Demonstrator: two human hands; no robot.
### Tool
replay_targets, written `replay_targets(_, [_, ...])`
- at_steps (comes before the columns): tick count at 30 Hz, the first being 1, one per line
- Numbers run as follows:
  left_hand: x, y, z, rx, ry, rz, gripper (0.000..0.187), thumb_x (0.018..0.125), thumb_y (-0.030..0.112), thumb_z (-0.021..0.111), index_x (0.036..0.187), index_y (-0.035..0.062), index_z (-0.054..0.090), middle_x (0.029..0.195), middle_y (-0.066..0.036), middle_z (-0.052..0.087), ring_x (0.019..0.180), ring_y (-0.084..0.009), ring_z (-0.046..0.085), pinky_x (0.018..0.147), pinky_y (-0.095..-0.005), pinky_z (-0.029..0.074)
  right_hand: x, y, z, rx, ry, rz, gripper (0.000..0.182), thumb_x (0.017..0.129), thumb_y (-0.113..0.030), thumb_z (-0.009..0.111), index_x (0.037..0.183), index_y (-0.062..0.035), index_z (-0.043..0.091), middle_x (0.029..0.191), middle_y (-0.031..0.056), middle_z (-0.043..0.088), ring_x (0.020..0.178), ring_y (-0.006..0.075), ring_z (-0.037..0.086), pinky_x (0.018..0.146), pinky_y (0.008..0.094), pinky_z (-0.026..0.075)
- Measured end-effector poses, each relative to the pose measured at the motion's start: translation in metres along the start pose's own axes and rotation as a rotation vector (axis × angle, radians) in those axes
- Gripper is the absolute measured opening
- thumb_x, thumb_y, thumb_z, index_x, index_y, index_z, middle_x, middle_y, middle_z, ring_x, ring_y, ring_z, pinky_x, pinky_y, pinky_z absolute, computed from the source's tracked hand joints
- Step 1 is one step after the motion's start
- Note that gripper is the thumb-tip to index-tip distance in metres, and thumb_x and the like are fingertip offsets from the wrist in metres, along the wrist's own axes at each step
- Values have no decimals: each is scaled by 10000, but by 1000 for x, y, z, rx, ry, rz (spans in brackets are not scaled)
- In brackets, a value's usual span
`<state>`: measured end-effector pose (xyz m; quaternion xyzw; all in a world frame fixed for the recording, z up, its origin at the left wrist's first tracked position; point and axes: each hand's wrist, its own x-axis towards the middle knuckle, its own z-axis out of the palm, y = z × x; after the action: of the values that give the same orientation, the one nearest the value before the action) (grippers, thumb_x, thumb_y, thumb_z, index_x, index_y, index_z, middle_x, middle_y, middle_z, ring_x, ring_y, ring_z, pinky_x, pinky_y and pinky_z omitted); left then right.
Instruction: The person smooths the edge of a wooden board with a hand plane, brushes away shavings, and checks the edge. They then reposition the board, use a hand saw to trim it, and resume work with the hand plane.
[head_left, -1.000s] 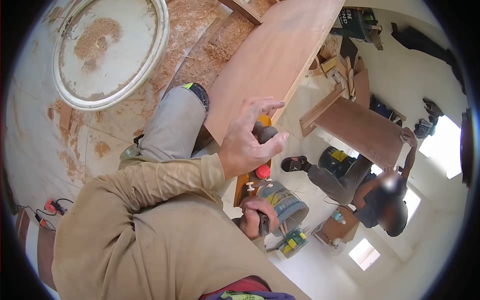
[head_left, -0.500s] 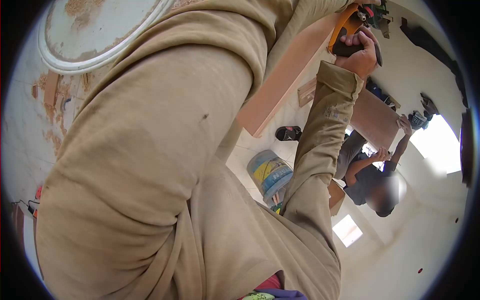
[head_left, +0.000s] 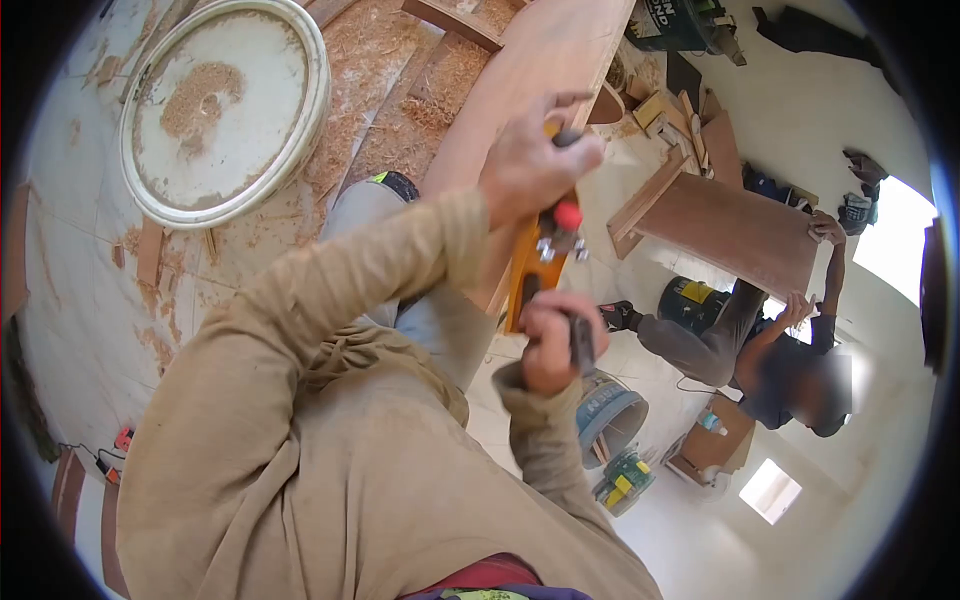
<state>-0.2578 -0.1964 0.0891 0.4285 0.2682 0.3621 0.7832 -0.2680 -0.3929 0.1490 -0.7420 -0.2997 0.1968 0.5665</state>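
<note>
An orange hand plane (head_left: 522,265) with a red cap and dark handles rests along the narrow edge of a long wooden board (head_left: 500,100). Around its front end my left hand (head_left: 535,165) is closed, the thumb reaching over a dark knob. My right hand (head_left: 560,340), nearer my body, grips the dark rear handle and is slightly blurred. The board slants from beside my legs up toward the top of the view.
A round white lid (head_left: 225,110) with sawdust on it lies at left, amid shavings on the floor. At right a person (head_left: 790,360) holds a brown panel (head_left: 735,225). A blue bucket (head_left: 608,415) stands near my right arm, wood scraps (head_left: 690,125) beyond.
Both hands and the plane have come back from the far upper right toward my body. My torso leans forward less, so more of the board, shavings and lid shows.
</note>
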Motion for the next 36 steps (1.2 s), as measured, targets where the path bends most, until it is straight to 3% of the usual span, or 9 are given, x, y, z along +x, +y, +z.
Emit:
replay_targets(1, [54, 18, 2, 285, 82, 209, 488, 894, 219, 732, 1298, -30, 618, 1123, -101, 710, 874, -160, 685, 830, -328, 579, 60, -2, 17, 48, 9, -52, 130, 801, 2, 596, 861, 33, 707, 629, 80, 624, 520, 124, 568, 494, 264, 438])
replay_targets(4, [230, -4, 21, -96, -33, 194, 690, 884, 177, 700, 1496, -20, 448, 1197, -198, 676, 918, -249, 709, 731, -386, 611, 202, -3, 48, 138, 0, -150, 116, 854, -25, 583, 862, 36, 681, 604, 34, 579, 471, 110, 520, 457, 258, 403])
replay_targets(7, [222, -20, 16, 120, 16, 241, 713, 839, 335, 798, 1418, 5, 546, 1322, -223, 617, 1079, -231, 653, 858, -352, 576, 190, 12, 41, 203, 16, -200, 114, 857, -20, 576, 865, 38, 674, 604, 34, 573, 481, 104, 523, 467, 256, 410])
replay_targets(13, [-81, -2, -2, 102, 79, 108, 625, 900, 218, 748, 1427, -26, 516, 1346, -224, 607, 1280, -295, 601, 1093, -381, 477, -65, -5, -26, -16, -110, -48, 105, 778, 26, 644, 857, 38, 712, 718, 131, 665, 649, 180, 648, 626, 284, 516])
replay_targets(15, [-93, -3, -5, 68, 66, 105, 591, 910, 184, 734, 1412, -42, 521, 1348, -225, 600, 1284, -308, 596, 1104, -384, 469, -86, 0, -30, -31, -137, -26, 99, 775, 33, 649, 849, 30, 714, 718, 148, 665, 642, 194, 654, 632, 281, 514])
replay_targets(24, [286, -19, 26, 188, 72, 373, 617, 898, 198, 697, 1436, -33, 503, 1198, -171, 685, 1044, -244, 671, 843, -379, 590, 221, 17, 38, 206, 11, -172, 136, 864, -28, 585, 871, 11, 714, 680, 42, 638, 525, 104, 571, 487, 260, 443])
replay_targets(27, [181, -20, 21, 226, 94, 251, 878, 818, 376, 816, 1501, -22, 435, 1349, -236, 592, 1154, -274, 640, 986, -364, 525, 157, 14, 24, 222, -10, -130, 129, 868, -17, 585, 926, 29, 690, 640, 33, 590, 512, 97, 540, 474, 256, 426])
replay_targets(32, [-91, 7, -3, 207, 44, 71, 678, 899, 197, 749, 1476, -21, 468, 1398, -217, 547, 1383, -325, 521, 1139, -397, 431, -77, -4, -33, 2, -113, -10, 116, 772, 41, 640, 868, 34, 704, 730, 148, 680, 638, 197, 651, 617, 290, 512])
replay_targets(36, [-72, 20, -1, -48, 64, 5, 635, 904, 155, 727, 1456, -33, 474, 1299, -204, 608, 1291, -258, 588, 1176, -396, 396, -58, -13, -16, -54, -107, -11, 65, 776, 10, 629, 827, 43, 651, 693, 161, 647, 582, 195, 601, 548, 295, 468])
